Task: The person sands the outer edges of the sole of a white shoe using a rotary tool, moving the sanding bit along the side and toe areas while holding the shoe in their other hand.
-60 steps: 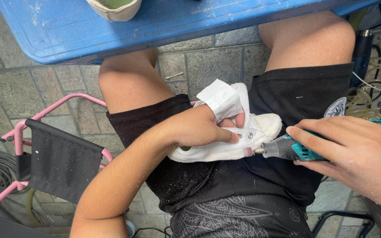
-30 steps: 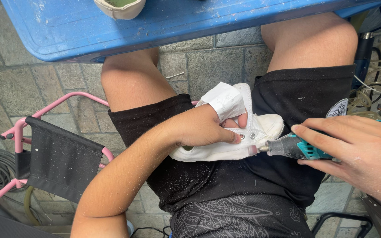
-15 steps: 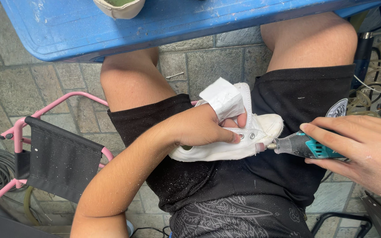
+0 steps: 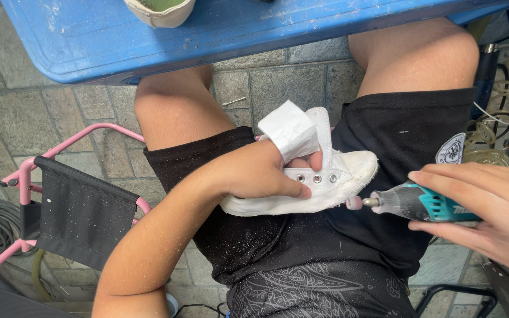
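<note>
The blue table [image 4: 89,47] runs along the top, and a pink folding chair [image 4: 60,206] stands by the left leg. The white shoe [image 4: 325,176] lies on the black shorts [image 4: 384,147], across the lap. Its long side runs left to right, and its toe points right and a bit up. The left hand [image 4: 254,174] wraps tight around the shoe's middle, thumb by the lace holes. The right hand [image 4: 490,212] grips the teal grinding tool [image 4: 419,203] with closed fingers. A moment ago the small pink tip [image 4: 354,202] touched the sole edge; now it has pulled back a little, just beside the toe. I think the rubbing is on a short pause.
</note>
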